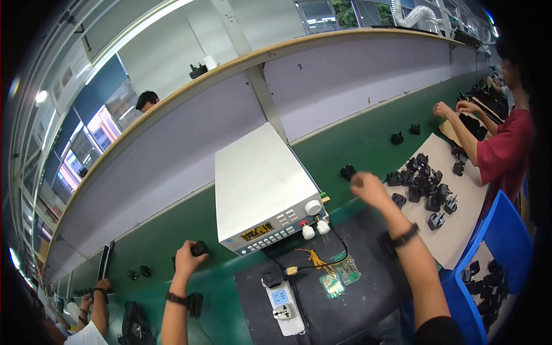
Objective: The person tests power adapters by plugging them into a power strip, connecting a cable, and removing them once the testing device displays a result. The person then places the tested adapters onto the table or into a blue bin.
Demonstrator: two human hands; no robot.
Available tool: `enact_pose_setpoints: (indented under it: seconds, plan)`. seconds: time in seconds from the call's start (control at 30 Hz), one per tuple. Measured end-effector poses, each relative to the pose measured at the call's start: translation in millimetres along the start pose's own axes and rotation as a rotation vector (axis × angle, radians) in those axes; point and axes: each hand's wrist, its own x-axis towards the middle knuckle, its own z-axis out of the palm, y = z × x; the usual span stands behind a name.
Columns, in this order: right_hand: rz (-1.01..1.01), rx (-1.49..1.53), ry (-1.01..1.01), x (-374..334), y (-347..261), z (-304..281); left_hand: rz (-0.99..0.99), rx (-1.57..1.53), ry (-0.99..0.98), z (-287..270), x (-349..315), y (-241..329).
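My left hand (185,261) is closed around a black plug adapter (199,248) above the green bench, left of a white bench instrument (261,187). To the right of that instrument, my right hand (369,188) is blurred, its fingers curled close to another black plug adapter (348,172) on the bench. Whether they touch it I cannot tell. Between my arms, a white power strip (285,310) lies on a black mat (362,299). Two green circuit boards (345,271) with yellow wires (315,260) rest beside it.
Several black plug adapters (422,181) are heaped on a beige sheet (443,230) at right. A blue chair or bin (480,253) stands nearby. A person in a red shirt (509,144) works at far right; another person's arm (99,310) shows at lower left. A shelf (356,34) spans the back.
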Motion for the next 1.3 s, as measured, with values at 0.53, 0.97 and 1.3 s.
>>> enact_pose_setpoints:
  seconds: [0.53, 0.97, 1.3]
  plan:
    - [0.117, 0.823, -0.321, -118, -93, -57, 0.558, -0.189, 0.194, -46, -89, 147]
    - [-0.524, 0.310, -0.040, -154, -142, 31, 0.331, -0.623, -0.327, -24, -158, 194]
    - [-0.457, 0.518, -0.245, -142, -128, 72, 0.515, -0.272, -0.393, -23, -150, 206]
